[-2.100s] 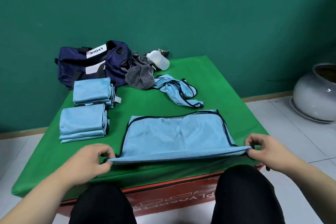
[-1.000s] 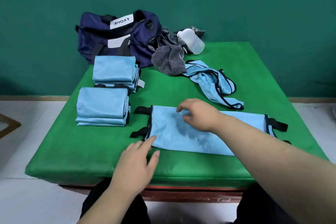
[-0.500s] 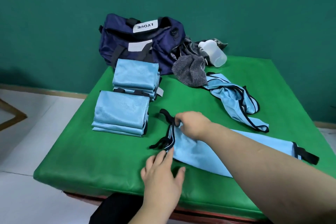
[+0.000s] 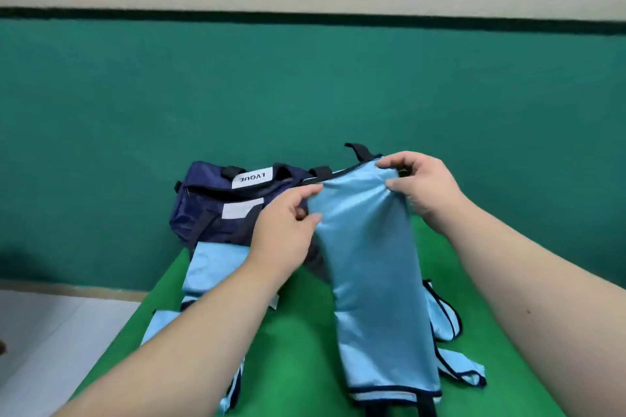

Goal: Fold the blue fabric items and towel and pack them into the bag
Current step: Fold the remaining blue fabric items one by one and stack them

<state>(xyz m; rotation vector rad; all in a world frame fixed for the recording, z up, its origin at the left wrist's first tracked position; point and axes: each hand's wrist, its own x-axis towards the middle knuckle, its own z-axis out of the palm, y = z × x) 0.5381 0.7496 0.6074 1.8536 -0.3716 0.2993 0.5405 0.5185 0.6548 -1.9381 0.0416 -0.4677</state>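
Note:
A long folded light-blue fabric item (image 4: 372,267) with dark trim hangs upright above the green table (image 4: 298,345). My left hand (image 4: 286,223) pinches its upper left edge. My right hand (image 4: 420,186) grips its top right corner. Behind it, at the table's far left, sits the navy bag (image 4: 220,206) with a white label. Two stacks of folded blue items (image 4: 210,264) lie left of my left forearm, partly hidden by it. An unfolded blue item (image 4: 447,332) lies to the right, behind the held piece. The grey towel is hidden.
A green wall (image 4: 305,95) rises directly behind the table, with a pale ledge above it. White tiled floor (image 4: 50,332) shows at the lower left. The table's left edge runs diagonally beside my left arm.
Both hands have lifted the folded blue strip off the table and turned it upright by one end. My view has tilted up, toward the wall.

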